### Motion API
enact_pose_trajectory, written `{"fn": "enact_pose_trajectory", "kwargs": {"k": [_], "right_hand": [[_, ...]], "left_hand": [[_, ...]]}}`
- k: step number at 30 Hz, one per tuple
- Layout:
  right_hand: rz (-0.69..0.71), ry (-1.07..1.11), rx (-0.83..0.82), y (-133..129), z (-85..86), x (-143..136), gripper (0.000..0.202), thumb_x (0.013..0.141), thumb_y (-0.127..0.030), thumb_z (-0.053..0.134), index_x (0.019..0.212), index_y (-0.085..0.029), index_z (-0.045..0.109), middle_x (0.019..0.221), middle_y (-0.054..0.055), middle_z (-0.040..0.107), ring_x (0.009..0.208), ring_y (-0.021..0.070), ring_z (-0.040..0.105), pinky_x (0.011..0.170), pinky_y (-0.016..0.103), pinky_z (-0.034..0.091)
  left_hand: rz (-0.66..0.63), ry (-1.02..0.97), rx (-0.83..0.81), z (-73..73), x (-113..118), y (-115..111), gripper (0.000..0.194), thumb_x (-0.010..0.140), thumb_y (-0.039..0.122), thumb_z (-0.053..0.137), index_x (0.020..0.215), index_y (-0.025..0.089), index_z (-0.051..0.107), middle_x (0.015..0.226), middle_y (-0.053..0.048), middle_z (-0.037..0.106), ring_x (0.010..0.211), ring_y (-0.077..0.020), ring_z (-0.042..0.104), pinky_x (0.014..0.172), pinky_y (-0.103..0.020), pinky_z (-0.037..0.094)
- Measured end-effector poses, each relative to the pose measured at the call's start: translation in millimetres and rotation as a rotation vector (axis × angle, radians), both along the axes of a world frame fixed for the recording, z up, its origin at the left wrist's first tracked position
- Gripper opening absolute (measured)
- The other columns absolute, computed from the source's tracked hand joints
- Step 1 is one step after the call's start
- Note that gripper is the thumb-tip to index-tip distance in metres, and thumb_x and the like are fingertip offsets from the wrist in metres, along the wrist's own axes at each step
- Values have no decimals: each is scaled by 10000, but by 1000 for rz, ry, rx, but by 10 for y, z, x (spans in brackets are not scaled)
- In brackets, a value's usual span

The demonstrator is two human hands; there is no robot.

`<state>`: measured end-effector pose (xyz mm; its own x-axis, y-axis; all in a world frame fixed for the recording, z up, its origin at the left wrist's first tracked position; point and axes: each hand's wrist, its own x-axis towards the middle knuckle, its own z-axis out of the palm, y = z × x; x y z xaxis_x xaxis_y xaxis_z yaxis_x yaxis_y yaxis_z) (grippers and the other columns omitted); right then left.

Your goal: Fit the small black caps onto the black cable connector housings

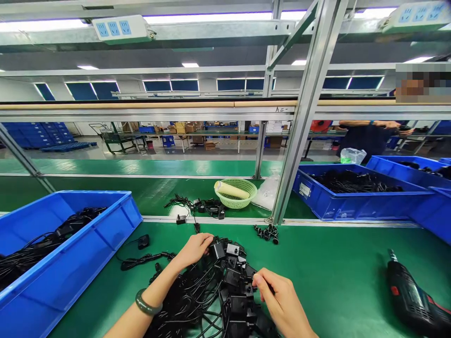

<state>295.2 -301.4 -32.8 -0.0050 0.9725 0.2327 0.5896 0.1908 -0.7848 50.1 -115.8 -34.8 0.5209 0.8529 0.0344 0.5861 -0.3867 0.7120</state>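
A pile of black power adapters (237, 305) with tangled black cables (186, 295) lies on the green bench in front of me. My left hand (197, 248), with a green bangle on its wrist, is at the upper left of the pile, its fingers pressed together beside an adapter. On the pile's right edge, my right hand (276, 293) has its thumb and index finger closed by a small black part. What either hand's fingertips hold is too small to make out. One separate adapter (143, 241) with its cable lies left of the pile.
A blue bin (102, 239) of cabled parts stands left; another blue bin (355, 206) is back right. A green basket (237, 203) holds a yellowish roll. Small black parts (271, 233) lie near the metal post (299, 122). A power drill (410, 291) lies right. Another person stands beyond.
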Motion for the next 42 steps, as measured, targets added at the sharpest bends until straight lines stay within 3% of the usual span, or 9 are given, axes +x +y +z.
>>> {"fn": "enact_pose_trajectory", "kwargs": {"k": [4,9,14,18,21,28,32,35,42], "right_hand": [[-141,-248,-83,225,-39,385,587,1019,-608,226,780,-161,521,680,11,504,642,122,434,639,254,284],[-337,-645,-204,741,-65,896,201,1021,-253,381,1072,-207,571,1011,25,584,863,164,573,691,265,325],[-310,-725,-206,1105,-273,1031,320,1004,-281,442,1291,-160,514,1167,104,512,966,236,595,711,297,381],[-274,-769,-230,1202,-560,1149,234,992,-235,349,1065,-139,550,1049,90,531,778,189,588,668,314,400],[-280,-544,-185,1186,-659,1226,254,906,-335,383,979,-165,557,973,69,566,714,162,571,699,327,449],[-86,346,-220,780,-137,821,786,706,-703,624,1247,-135,581,1012,91,624,819,171,613,782,262,530],[-14,601,-232,488,142,445,627,746,-635,719,1166,-186,592,1033,67,629,953,177,640,884,220,520],[106,750,-166,345,273,140,403,795,-493,748,1044,-204,617,1032,49,587,968,185,640,859,256,558],[227,916,28,258,314,-472,275,832,-412,738,947,-175,656,932,65,639,936,212,685,819,307,605]], "left_hand": [[-103,7,34,-44,-34,-79,665,969,562,290,1325,83,583,1208,-173,619,1016,-255,650,867,-365,540],[-47,93,234,78,-463,-84,522,993,450,323,1348,166,581,1315,-121,604,1206,-243,568,1082,-403,420],[266,201,337,90,-1383,81,486,968,389,337,1275,146,625,1257,-117,650,1157,-256,606,1024,-391,463],[580,437,370,-10,-2033,194,461,928,232,370,1306,76,583,1251,-174,635,1121,-280,626,1012,-413,464],[589,513,331,-151,-2180,259,479,869,214,525,1327,79,572,1285,-186,616,1170,-302,602,1038,-412,443],[519,509,330,-314,-2009,372,509,843,196,626,1346,146,574,1187,-157,654,1107,-296,611,995,-422,445],[614,375,498,-72,-1786,181,367,941,379,520,1208,152,631,1075,-144,659,1043,-330,590,930,-481,456],[654,-116,744,227,-1459,-181,366,965,468,481,1157,184,612,1106,-101,646,1020,-262,608,936,-395,473],[186,-676,58,517,-485,-1022,601,887,714,482,971,133,611,1084,-119,620,516,-81,561,420,-195,359]]}}
